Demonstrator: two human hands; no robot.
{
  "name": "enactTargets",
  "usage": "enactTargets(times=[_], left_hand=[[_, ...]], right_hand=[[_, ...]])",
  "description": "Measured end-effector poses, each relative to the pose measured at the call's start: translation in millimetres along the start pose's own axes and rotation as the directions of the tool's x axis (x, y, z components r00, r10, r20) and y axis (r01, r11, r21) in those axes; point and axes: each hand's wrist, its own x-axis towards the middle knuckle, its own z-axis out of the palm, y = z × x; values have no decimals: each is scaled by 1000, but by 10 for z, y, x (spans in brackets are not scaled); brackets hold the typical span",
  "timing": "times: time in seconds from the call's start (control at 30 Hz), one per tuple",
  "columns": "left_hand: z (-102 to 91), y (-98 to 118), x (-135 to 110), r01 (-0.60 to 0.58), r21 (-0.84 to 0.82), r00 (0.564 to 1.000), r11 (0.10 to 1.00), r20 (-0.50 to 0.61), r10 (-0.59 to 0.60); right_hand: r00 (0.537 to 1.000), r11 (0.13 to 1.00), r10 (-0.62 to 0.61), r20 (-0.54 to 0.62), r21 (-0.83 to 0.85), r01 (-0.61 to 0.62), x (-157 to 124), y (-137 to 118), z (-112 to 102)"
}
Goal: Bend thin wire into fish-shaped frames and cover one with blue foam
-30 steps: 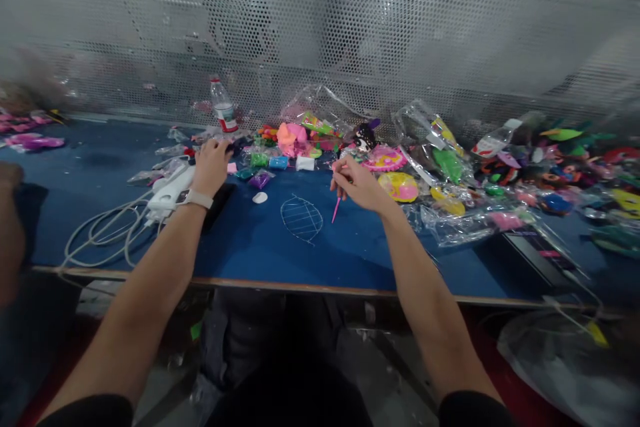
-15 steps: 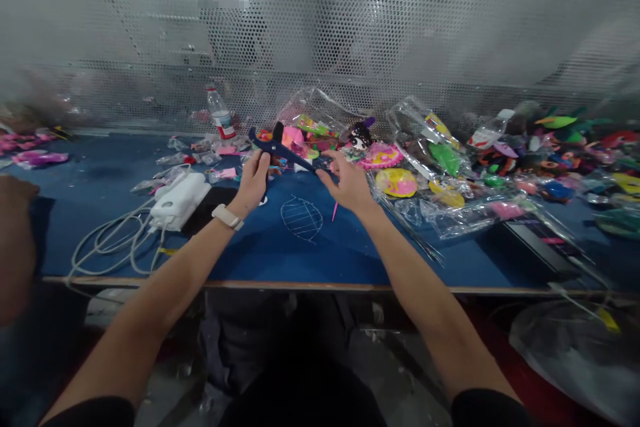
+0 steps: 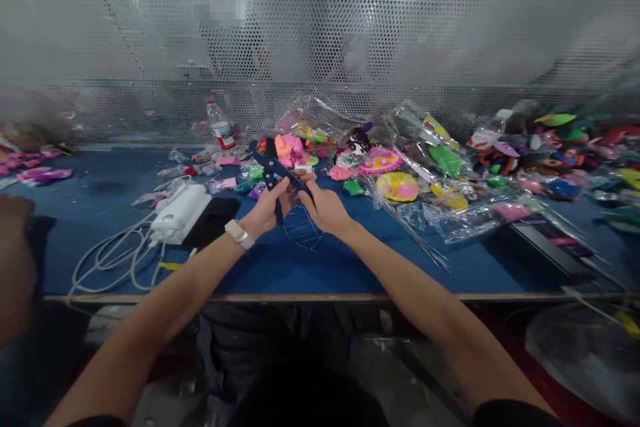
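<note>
A dark blue hand cutter with a hooked jaw and two handles is held just above the table, its jaw pointing up and left. My left hand, wearing a pale wristband, is closed around the cutter near its pivot. The fingers of my right hand grip one of its handles, close beside the left fingers. Below both hands lies an oval shape of thin wire, flat on the blue table and partly hidden by them.
Colourful foam and plastic pieces in clear bags spread along the back. Thin metal rods lie to the right, near a dark box. A white power adapter with looped cables, a water bottle and another person's arm are left.
Both hands have come down and closer together with the cutter. My right fingers, spread at the handle before, now close on it. The pink stick near the wire shape is no longer visible.
</note>
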Motion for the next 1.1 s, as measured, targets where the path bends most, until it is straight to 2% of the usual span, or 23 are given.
enactTargets(times=[0.1,0.23,0.33,0.4,0.47,0.53,0.6,0.67,0.9,1.0,1.1], left_hand=[[18,42,2,-7,-13,1000,1000,-13,7],[-55,116,43,-94,47,991,994,-94,98],[-159,148,76,-165,169,980,972,-86,182],[-214,156,83,-211,318,970,924,-45,237],[-237,158,68,-258,526,953,811,2,302],[-230,159,35,-295,722,926,626,55,373],[-211,159,-4,-318,839,898,441,117,425],[-201,158,-32,-327,891,883,315,170,436],[-253,119,-30,-342,937,899,71,304,317],[-259,74,-21,-311,951,902,-6,296,315],[-252,32,-19,-242,968,923,-65,250,292]], right_hand=[[1000,998,-9,-29,62,11,-17,10,-41],[995,983,-28,-100,177,45,-48,13,-222],[983,973,-20,-183,224,62,-57,24,-315],[975,975,13,-222,220,37,-47,41,-332],[970,981,37,-240,195,11,-31,59,-327],[974,986,19,-225,165,19,-20,70,-318],[981,988,-15,-196,146,44,-20,73,-314],[986,989,-31,-165,137,54,-27,73,-314],[998,997,-17,-53,74,21,-37,103,-257],[1000,997,-22,-22,78,24,-29,89,-237],[1000,994,-2,-4,108,3,-28,54,-251]])
